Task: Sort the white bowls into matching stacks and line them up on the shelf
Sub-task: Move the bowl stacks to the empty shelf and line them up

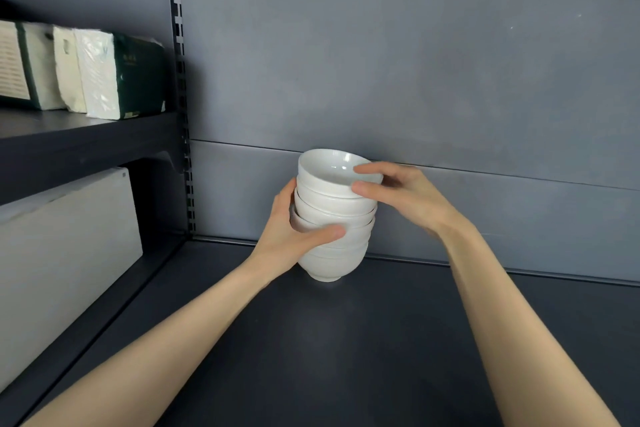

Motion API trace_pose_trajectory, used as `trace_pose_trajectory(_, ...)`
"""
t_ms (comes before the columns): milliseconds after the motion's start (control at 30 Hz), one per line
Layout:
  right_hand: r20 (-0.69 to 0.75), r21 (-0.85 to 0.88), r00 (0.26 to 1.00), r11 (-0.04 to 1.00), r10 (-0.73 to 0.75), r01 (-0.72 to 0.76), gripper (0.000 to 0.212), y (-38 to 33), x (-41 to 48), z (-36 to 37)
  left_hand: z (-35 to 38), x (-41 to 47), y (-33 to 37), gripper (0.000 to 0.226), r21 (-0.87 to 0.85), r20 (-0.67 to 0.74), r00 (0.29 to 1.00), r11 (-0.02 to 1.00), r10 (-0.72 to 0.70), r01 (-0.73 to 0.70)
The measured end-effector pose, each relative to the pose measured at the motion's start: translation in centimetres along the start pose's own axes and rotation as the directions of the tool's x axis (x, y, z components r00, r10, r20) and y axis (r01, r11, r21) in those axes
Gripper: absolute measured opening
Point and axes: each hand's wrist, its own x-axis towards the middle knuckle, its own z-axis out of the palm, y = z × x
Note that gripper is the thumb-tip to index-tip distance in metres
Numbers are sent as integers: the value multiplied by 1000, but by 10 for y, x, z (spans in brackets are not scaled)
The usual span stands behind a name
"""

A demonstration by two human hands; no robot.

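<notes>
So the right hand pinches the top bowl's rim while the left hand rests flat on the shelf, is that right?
Not quite: in the head view the left hand grips the middle of the bowl stack; the right hand does pinch the rim of the top bowl.

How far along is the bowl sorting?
Done: one stack of white bowls stands on the dark shelf by the back panel. In hand: left hand grips the stack's middle, right hand pinches the rim of the top bowl. Left: no second stack is in view, so nothing is lined up yet.
</notes>
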Motion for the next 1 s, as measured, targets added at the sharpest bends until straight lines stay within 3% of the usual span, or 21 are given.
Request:
trace_pose_trajectory(133,-46,39,998,999,-34,36,17,-1,1,2,-1,6,5,83,-10,-22,999,1000,29,-29)
trace_pose_trajectory(233,-89,69,994,996,-57,64,14,0,3,4,1,8,9,69,-28,-47,998,999,36,-37)
trace_pose_trajectory(500,-105,73,992,994,-73,81,16,-2,4,2,2,8,10,68,-62,-58,998,998,19,-23)
trace_pose_trajectory(800,24,62,1000,998,4,-5,45,0,-2,-12,1,8,12,69,-74,-48,999,997,18,-22)
trace_pose_trajectory(1000,-14,91,1000,996,10,-9,53,1,-1,-10,0,6,13,66,-76,-44,999,997,19,-23)
